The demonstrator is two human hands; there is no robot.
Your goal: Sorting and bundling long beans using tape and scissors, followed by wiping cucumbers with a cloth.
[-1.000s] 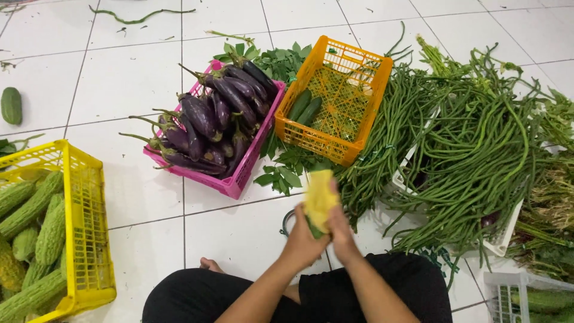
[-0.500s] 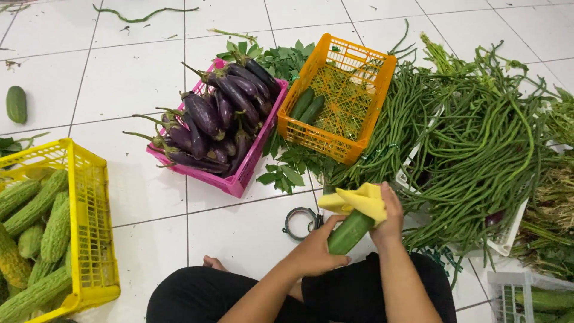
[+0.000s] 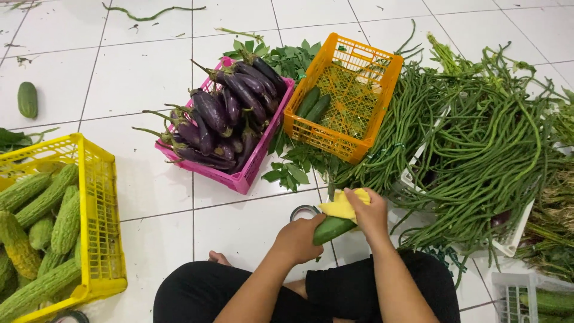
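Though cloth (image 3: 342, 205) hides cucumber (image 3: 330, 229) tip, both hands grasp.

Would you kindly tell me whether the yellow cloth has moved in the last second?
Yes: the yellow cloth moved right, away from the pink crate.

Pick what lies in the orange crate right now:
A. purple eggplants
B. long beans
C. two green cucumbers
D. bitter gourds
C: the orange crate holds only two green cucumbers at its left end; the eggplants fill the pink crate beside it.
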